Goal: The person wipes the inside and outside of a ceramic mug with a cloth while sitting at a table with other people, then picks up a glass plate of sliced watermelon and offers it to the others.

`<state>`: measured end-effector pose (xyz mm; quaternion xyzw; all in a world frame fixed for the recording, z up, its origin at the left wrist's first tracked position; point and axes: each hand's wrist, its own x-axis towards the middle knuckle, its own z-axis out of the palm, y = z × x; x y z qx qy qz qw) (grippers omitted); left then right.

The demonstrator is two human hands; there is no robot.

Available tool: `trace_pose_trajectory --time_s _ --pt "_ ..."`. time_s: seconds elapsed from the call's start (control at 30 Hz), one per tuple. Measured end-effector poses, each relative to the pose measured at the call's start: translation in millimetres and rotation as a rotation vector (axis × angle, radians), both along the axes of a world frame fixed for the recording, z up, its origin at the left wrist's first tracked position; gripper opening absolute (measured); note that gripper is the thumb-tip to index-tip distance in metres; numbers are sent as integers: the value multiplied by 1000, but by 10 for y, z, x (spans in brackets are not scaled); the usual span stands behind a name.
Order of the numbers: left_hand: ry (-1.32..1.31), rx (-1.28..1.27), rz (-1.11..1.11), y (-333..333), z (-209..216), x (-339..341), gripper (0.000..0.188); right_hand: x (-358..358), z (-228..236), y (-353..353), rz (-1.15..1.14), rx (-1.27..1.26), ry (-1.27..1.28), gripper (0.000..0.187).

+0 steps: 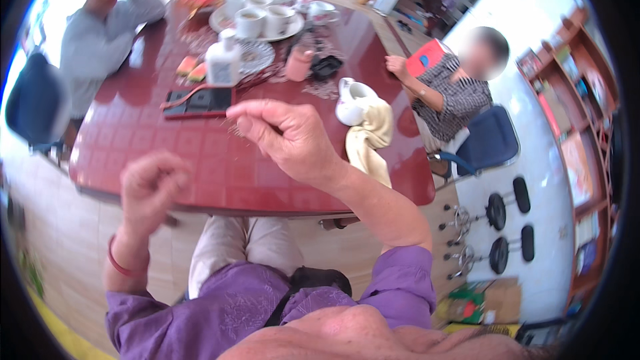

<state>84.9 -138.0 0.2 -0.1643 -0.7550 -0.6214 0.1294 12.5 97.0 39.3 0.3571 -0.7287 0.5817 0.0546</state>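
My right hand (287,135) is raised over the near part of a dark red table (220,167), thumb and forefinger pinched together; whether something tiny sits between them I cannot tell. My left hand (150,187) hovers near the table's front edge with its fingers curled into a loose fist, nothing visible in it. A black phone (200,101) lies just beyond my right fingertips. To the right of my right hand stands a white jug (352,100) with a cream cloth (370,140) draped beside it.
Further back are a white bottle (223,60), a tray of white cups (260,21), a pink cup (298,65) and a black dish (326,67). A person in grey (100,33) sits left; another in a checked shirt (453,93) sits right. Dumbbells (497,230) lie on the floor by shelves (573,133).
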Motion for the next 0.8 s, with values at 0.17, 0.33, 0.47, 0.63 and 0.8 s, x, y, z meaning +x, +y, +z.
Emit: trace_pose_trajectory --time_s 0.17,0.33,0.47,0.63,0.8 --pt "119 -269 433 -555 -387 -90 5 -135 -610 -707 124 353 391 19" --pt "177 -606 495 -817 -841 -120 5 18 -1025 -737 212 819 567 24" --pt "273 -704 506 -696 -916 -148 6 67 -1085 -512 163 831 646 24" --pt "433 -590 430 -326 -848 -188 8 21 -940 -130 -32 758 594 22" --pt "492 -512 349 21 -793 -238 9 -256 -649 222 -319 537 397 18"
